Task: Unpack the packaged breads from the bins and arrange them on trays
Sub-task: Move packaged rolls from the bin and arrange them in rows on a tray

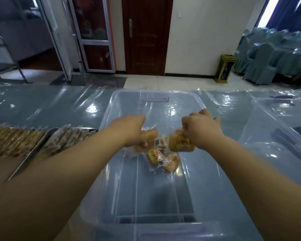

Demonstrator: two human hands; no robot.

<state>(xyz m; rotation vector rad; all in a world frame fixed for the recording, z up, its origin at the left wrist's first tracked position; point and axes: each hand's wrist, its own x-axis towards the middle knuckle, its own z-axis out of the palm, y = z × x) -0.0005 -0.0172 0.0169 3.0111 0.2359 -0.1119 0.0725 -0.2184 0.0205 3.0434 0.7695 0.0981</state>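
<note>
A clear plastic bin (111, 105) stands in front of me on the blue-covered table. Both my arms reach down into it. My left hand (132, 129) is closed around packaged bread (149, 136) near the bin floor. My right hand (202, 127) pinches the top edge of a yellow bread packet (180, 144), which hangs just above the floor. Between and below the hands lie a few more wrapped breads (162, 160). At the left, a metal tray (27, 162) holds rows of wrapped breads (64, 139), and another batch of packets (12, 138) sits further left.
A second clear bin (276, 136) stands to the right. A shiny plastic sheet (50, 105) covers the table. Beyond the table are a dark wooden door (146, 35), a gold-trimmed waste bin (225, 68) and stacked covered chairs (276, 54).
</note>
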